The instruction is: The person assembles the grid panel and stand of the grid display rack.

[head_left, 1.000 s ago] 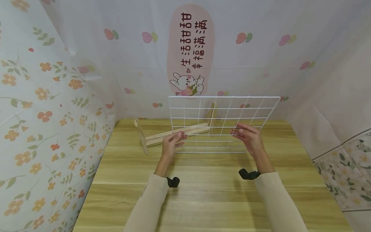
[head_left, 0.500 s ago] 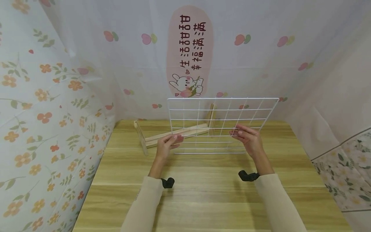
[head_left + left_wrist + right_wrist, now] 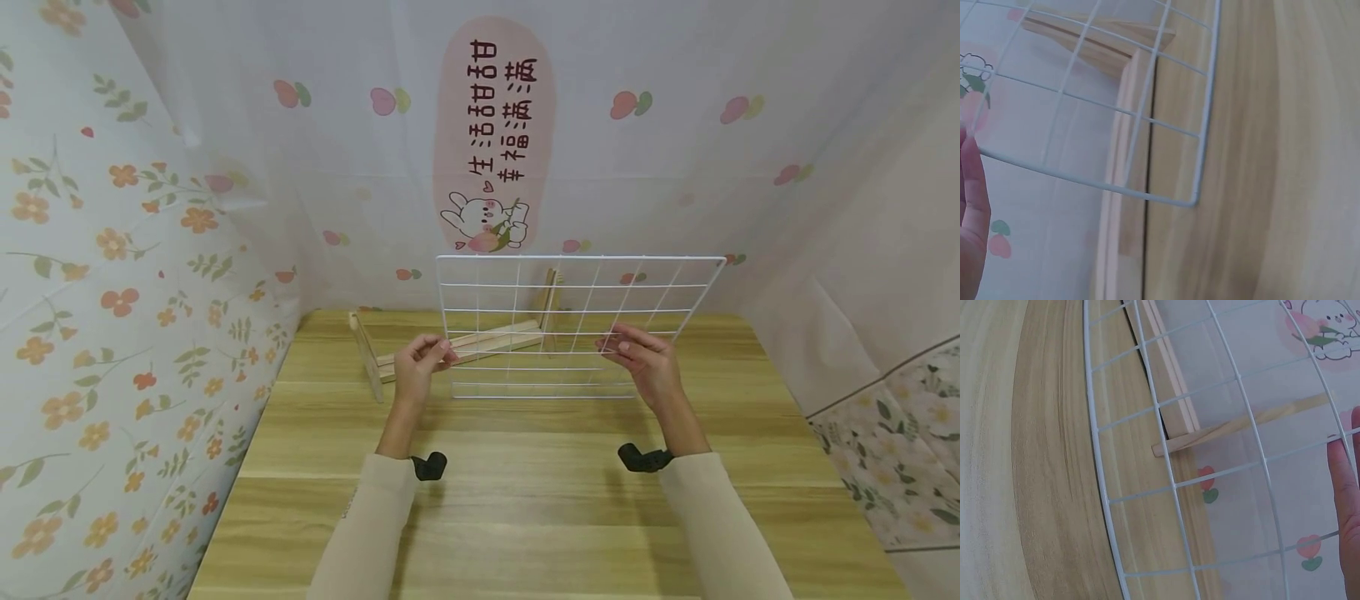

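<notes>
A white wire grid panel (image 3: 581, 257) stands tilted over the table in the head view, its upper edge toward the curtain. At its left side wire, my left hand (image 3: 416, 367) pinches the frame between thumb and fingers. My right hand (image 3: 647, 362) grips the mesh near the right side, fingertips at the wires. Behind the panel, partly seen through it, is a wooden rack (image 3: 366, 357) with two upright ends and long rails. The left wrist view shows a lower corner of the grid (image 3: 1195, 201) beyond my fingers (image 3: 975, 194).
The wood-grain table (image 3: 517, 517) spreads in front of both arms. A printed curtain (image 3: 337, 167) hangs behind its far edge, with a floral cloth (image 3: 127, 333) along the left. Each wrist wears a black camera mount (image 3: 430, 467).
My left hand has slid left from over the mesh to the panel's left side wire. The right hand and the panel stay almost where they were.
</notes>
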A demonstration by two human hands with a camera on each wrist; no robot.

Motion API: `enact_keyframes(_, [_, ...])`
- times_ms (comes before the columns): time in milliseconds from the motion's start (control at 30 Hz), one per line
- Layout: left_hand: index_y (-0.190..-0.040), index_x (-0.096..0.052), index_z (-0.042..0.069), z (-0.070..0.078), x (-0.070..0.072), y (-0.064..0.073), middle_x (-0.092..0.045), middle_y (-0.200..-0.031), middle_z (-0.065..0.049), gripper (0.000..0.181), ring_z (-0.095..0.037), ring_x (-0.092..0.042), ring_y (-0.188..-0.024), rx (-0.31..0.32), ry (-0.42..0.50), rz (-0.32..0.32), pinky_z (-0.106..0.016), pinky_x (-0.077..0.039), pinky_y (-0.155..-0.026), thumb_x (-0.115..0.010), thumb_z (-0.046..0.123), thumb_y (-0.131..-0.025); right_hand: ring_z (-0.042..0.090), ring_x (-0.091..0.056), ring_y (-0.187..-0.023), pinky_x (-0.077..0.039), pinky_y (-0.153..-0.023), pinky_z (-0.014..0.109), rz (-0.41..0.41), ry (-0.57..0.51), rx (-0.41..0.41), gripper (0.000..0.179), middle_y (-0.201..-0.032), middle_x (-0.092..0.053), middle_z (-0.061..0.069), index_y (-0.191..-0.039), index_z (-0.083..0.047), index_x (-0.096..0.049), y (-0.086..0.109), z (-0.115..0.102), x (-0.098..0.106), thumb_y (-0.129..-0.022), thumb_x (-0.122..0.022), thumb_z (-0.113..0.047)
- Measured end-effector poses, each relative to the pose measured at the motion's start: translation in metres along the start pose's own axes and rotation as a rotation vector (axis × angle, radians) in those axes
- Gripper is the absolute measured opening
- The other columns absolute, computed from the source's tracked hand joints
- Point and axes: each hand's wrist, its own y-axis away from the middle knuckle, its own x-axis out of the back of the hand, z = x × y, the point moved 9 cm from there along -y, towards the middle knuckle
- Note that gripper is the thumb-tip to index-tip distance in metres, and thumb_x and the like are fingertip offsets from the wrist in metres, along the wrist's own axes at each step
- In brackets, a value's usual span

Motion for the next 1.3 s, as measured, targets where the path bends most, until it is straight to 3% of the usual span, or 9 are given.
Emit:
enact_keyframes(200, [-0.098,-0.060,-0.019,0.004,0.005,-0.007,-0.066,-0.077,-0.003,0.016,-0.011,-0.065,-0.069,-0.044,0.047,0.066,-0.026,-0.058,-0.074,-0.064,-0.004,-0.090,0.037,-0.069,-0.098,-0.056,-0.086,0.044,0.018,0.005,0.019,0.030,-0.105,-0.070,0.025,-0.120,0.025,-0.051,0.000,-0.001,0.001,-0.093,-0.040,0.018])
enact_keyframes(467, [-0.100,-0.060,-0.022,0.043,-0.001,0.001,-0.066,-0.084,-0.001,0.020,-0.008,-0.060,-0.077,-0.154,-0.066,0.085,-0.022,-0.055,-0.075,-0.063,-0.007,-0.088,0.037,-0.069,-0.099,-0.056,-0.086,0.044,-0.007,-0.014,0.027,0.031,-0.107,-0.069,0.026,-0.121,0.025,-0.051,0.003,-0.002,-0.001,-0.093,-0.038,0.019])
enact_keyframes(833, [-0.096,-0.061,-0.021,0.061,-0.006,-0.002,-0.066,-0.083,-0.008,0.015,-0.006,-0.060,-0.073,-0.205,-0.078,0.083,-0.019,-0.053,-0.071,-0.063,-0.010,-0.086,0.036,-0.068,-0.103,-0.056,-0.087,0.043,-0.016,-0.025,0.022,0.032,-0.111,-0.068,0.025,-0.123,0.025,-0.049,0.004,-0.001,-0.003,-0.093,-0.037,0.019])
enact_keyframes(1067, [-0.095,-0.061,-0.022,0.071,-0.010,-0.004,-0.061,-0.089,-0.036,0.013,-0.006,-0.060,-0.072,-0.242,-0.094,0.092,-0.017,-0.054,-0.068,-0.062,-0.012,-0.086,0.036,-0.067,-0.103,-0.055,-0.088,0.042,-0.015,-0.010,0.024,0.032,-0.111,-0.068,0.024,-0.122,0.025,-0.049,0.005,-0.001,-0.004,-0.093,-0.035,0.020])
enact_keyframes(1300, [-0.095,-0.061,-0.021,0.070,-0.011,-0.005,-0.059,-0.092,-0.039,0.012,-0.006,-0.059,-0.072,-0.228,-0.086,0.091,-0.018,-0.054,-0.068,-0.061,-0.013,-0.086,0.032,-0.069,-0.103,-0.055,-0.088,0.041,-0.014,0.007,0.020,0.034,-0.111,-0.070,0.020,-0.122,0.021,-0.053,0.006,-0.002,-0.004,-0.094,-0.034,0.019])
